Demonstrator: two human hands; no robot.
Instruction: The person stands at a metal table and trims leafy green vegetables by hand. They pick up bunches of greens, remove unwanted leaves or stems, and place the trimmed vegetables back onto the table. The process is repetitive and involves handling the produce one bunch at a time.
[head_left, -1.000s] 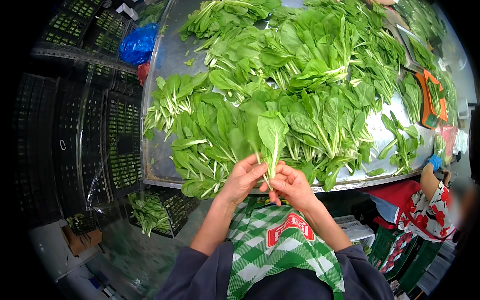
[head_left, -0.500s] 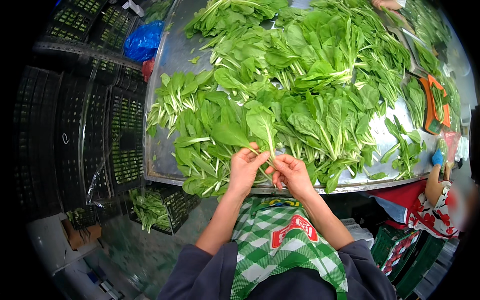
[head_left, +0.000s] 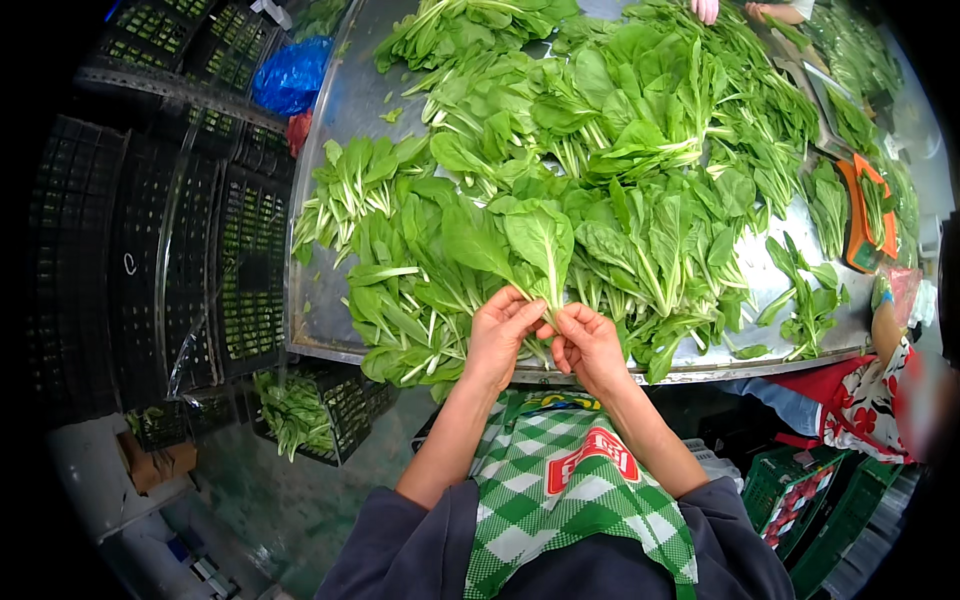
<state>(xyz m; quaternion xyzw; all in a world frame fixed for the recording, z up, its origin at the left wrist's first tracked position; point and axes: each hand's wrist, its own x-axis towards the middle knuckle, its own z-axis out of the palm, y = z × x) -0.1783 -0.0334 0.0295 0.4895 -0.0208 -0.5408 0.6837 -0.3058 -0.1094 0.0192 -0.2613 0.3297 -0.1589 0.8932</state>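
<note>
Metal table (head_left: 322, 312); left hand (head_left: 497, 335), right hand (head_left: 592, 348) close together, pinching greens (head_left: 538, 240)

The broad, flat metal table (head_left: 325, 315) is silver-grey, glaring white toward its right end. The long-stemmed leafy greens (head_left: 650, 90) heaped on it run from light to deep green, with whitish-green stems. Before the table's near edge, the checked cloth apron (head_left: 560, 525) is green and white with a red-and-white patch (head_left: 592, 460); the fabric sleeves (head_left: 420, 540) are dark navy. Left of the table, the crumpled plastic bag (head_left: 292, 75) is bright blue, the slatted plastic crates (head_left: 255, 270) black. Beside its right end, a co-worker's cloth garment (head_left: 870, 405) shows red flowers on white.
</note>
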